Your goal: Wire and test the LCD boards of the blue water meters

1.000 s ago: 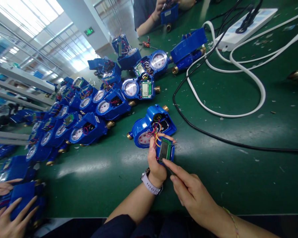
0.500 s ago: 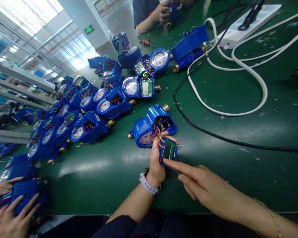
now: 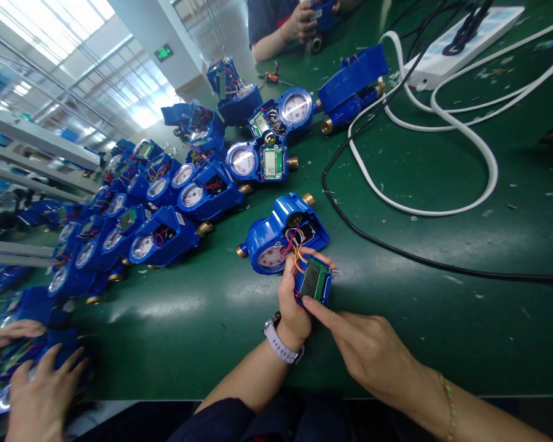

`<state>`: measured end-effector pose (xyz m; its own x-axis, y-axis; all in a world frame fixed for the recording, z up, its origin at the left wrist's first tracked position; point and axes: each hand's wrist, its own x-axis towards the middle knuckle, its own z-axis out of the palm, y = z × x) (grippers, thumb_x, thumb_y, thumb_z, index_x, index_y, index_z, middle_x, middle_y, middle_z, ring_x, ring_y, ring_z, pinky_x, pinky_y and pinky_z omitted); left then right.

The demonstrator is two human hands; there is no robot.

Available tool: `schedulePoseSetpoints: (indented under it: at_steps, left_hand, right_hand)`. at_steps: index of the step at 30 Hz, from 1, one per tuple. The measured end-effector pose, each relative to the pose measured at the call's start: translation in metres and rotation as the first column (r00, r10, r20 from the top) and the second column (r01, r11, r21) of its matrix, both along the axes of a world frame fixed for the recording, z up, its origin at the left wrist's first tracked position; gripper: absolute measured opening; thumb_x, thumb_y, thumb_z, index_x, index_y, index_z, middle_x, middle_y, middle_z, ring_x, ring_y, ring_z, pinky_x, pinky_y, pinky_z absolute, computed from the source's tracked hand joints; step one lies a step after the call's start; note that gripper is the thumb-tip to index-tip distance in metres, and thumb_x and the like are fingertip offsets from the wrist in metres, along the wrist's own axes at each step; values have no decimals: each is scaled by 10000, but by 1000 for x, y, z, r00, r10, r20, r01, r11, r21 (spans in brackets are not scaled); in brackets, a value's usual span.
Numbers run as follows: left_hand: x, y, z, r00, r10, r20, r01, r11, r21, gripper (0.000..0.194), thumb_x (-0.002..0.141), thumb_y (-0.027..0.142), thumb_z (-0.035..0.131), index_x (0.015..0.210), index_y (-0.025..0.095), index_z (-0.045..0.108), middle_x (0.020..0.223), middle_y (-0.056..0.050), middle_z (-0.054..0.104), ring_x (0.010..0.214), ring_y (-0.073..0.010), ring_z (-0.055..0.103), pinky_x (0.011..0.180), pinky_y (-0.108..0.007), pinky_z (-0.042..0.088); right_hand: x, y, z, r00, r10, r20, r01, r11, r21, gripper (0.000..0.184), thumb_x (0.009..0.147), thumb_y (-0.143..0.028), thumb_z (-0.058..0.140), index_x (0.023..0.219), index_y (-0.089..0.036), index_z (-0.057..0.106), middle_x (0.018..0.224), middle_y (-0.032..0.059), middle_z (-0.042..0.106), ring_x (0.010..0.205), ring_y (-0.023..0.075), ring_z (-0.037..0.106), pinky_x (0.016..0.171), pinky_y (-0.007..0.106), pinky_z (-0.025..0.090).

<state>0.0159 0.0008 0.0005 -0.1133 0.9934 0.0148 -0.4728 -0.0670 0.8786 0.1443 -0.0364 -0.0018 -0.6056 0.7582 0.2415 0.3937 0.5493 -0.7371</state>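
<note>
My left hand [image 3: 292, 294], a white watch on its wrist, grips a small green display board [image 3: 314, 279] in a blue frame. Coloured wires [image 3: 295, 245] run from the board into an open blue water meter [image 3: 283, 232] lying on the green table [image 3: 396, 307] just beyond it. My right hand [image 3: 366, 350] is close below the board, its forefinger stretched out and touching the board's lower edge, the other fingers loosely curled.
Several open blue meters [image 3: 166, 196] lie in rows at the left and back. A white cable [image 3: 442, 141], a black cable [image 3: 396, 248] and a white power strip [image 3: 461, 43] are at the right. Another person's hands [image 3: 32, 380] work bottom left; a further person [image 3: 286, 24] sits opposite.
My right forefinger has stayed on the board's lower edge while the hand drew back toward me. The board has tilted slightly. The hands at bottom left have shifted.
</note>
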Motion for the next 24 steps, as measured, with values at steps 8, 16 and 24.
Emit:
schedulePoseSetpoints:
  at_steps: [8, 16, 24]
  left_hand:
    - [1, -2, 3, 1000, -1, 30, 1, 1000, -2, 418, 895, 505, 393, 1042, 148, 554, 875, -93, 635, 839, -236, 605, 833, -379, 479]
    - [1, -3, 6, 999, -18, 31, 17, 1000, 17, 408, 917, 478, 333, 1036, 184, 589, 899, -99, 639, 870, -278, 593, 849, -435, 460]
    - [0, -4, 11, 1000, -25, 10, 25, 998, -51, 375, 891, 450, 327, 1003, 290, 647, 917, -72, 647, 908, -327, 562, 899, -495, 428]
  right_hand:
    - [-3, -4, -4, 988, -7, -152, -5, 997, -74, 496, 971, -87, 322, 1451, -187, 395, 871, 54, 698, 722, 144, 669, 659, 263, 572]
    - [-7, -4, -5, 954, -10, -299, -27, 992, -120, 546, 961, -55, 352, 1476, -238, 343, 1088, 59, 695, 904, 142, 687, 758, 267, 577]
    - [-11, -8, -2, 929, -99, -356, 28, 980, -198, 514, 954, -63, 368, 1436, -228, 431, 1165, 45, 677, 937, 122, 675, 816, 229, 554]
